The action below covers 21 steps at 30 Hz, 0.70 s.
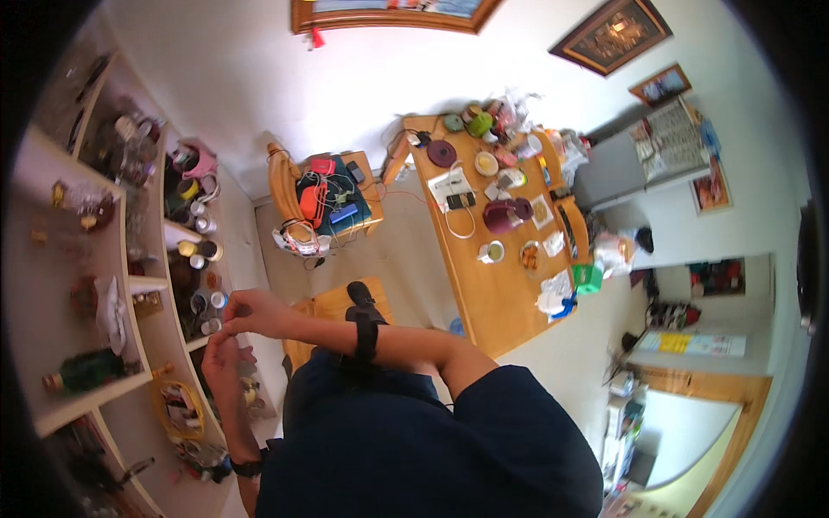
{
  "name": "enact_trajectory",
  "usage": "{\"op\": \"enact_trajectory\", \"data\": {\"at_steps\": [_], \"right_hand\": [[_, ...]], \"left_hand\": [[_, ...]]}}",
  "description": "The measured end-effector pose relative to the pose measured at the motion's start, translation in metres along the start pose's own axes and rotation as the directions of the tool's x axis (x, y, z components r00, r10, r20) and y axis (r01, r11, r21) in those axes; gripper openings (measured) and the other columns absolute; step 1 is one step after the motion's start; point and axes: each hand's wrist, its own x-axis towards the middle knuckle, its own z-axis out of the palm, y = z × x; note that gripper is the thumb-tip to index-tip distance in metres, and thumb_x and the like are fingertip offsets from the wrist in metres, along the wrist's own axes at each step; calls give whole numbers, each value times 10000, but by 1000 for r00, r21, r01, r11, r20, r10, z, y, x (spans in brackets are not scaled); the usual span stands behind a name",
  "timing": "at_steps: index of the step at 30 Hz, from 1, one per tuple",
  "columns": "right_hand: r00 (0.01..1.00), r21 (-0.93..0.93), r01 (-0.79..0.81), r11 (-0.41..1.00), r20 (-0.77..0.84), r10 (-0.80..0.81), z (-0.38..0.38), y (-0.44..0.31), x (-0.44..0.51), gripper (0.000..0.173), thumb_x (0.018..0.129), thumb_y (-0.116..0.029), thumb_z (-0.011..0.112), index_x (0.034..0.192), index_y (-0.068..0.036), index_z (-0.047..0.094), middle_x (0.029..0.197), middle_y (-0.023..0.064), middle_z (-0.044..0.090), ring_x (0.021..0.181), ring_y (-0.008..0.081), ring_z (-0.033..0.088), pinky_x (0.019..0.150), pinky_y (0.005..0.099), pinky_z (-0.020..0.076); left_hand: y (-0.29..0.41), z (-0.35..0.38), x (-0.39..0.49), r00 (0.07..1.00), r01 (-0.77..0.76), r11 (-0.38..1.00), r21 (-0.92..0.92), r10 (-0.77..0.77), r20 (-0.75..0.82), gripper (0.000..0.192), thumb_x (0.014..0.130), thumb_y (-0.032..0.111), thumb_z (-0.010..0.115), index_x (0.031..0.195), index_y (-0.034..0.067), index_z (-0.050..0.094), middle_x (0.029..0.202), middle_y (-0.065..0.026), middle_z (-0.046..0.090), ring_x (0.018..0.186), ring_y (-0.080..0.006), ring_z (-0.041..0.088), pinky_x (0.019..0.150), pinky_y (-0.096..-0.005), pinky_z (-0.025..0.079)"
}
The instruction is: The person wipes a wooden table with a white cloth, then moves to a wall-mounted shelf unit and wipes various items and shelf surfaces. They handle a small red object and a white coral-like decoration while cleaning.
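My right hand (262, 314) reaches across to the left, its thumb and fingers bent together. Just below it, my left hand (222, 369) is raised so that the fingertips of both hands meet. Anything held between them is too small or blurred to make out. Both hands are in front of a pale shelf unit (147, 283). Small jars with white lids (218, 300) stand on the shelf closest to the fingers. Below them on the shelves are a yellow basket (176, 409) with small items and a dark green bottle (90, 370).
Beyond my right arm stands a wooden table (499, 311) bearing a purple jug (503, 215), a mug (491, 252) and a phone (461, 201). A wooden chair (283, 171) holds cables and pouches. Another chair (324, 307) is close to my legs.
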Motion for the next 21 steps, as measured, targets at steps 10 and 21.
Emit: {"op": "enact_trajectory", "data": {"at_steps": [10, 21], "right_hand": [[958, 142, 173, 975, -256, -132, -86, -13, -32, 177, 872, -161, 622, 909, -11, 535, 794, 43, 594, 700, 108, 571, 601, 268, 484], [977, -221, 210, 952, 16, -212, -127, -51, -70, 172, 852, -150, 629, 934, -22, 548, 760, 109, 620, 689, 244, 617, 621, 372, 485]], "left_hand": [[38, 88, 31, 952, -99, 974, 205, 32, 306, 157, 953, 193, 558, 958, 39, 584, 801, -30, 620, 705, -89, 573, 691, -237, 461], [55, 112, 27, 921, -103, 918, 383, -57, 384, 103, 898, 100, 562, 862, 13, 602, 712, -38, 625, 645, -83, 563, 593, -211, 427]]}}
